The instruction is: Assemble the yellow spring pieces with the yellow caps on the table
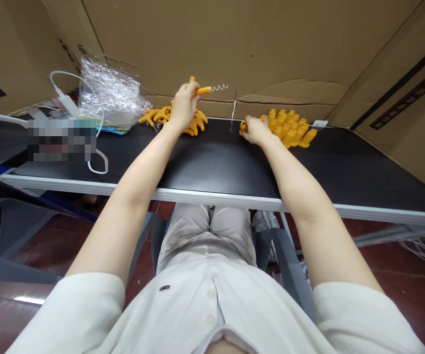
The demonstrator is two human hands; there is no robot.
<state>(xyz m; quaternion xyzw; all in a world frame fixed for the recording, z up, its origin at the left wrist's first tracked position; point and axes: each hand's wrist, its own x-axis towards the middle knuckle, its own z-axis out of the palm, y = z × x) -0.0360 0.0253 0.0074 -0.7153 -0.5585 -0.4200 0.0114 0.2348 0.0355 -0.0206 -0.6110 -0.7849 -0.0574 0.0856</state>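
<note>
In my left hand [184,105] is a yellow-handled corkscrew [203,91], its metal spiral pointing right, raised above the table. Beneath and around that hand lies a pile of similar yellow corkscrews [157,115], some with spirals showing. My right hand [256,130] closes its fingers on a yellow hollow sleeve [243,127], which stands on the table with its opening up. Just right of it, a group of similar yellow sleeves [289,129] stands upright close together, partly behind the hand.
Cardboard walls [212,44] enclose the back and sides of the black table [212,169]. On the left lie clear plastic wrap [111,91], a white cable [102,164] and a blurred-out item [61,140]. A small white tag [320,124] sits at the back right.
</note>
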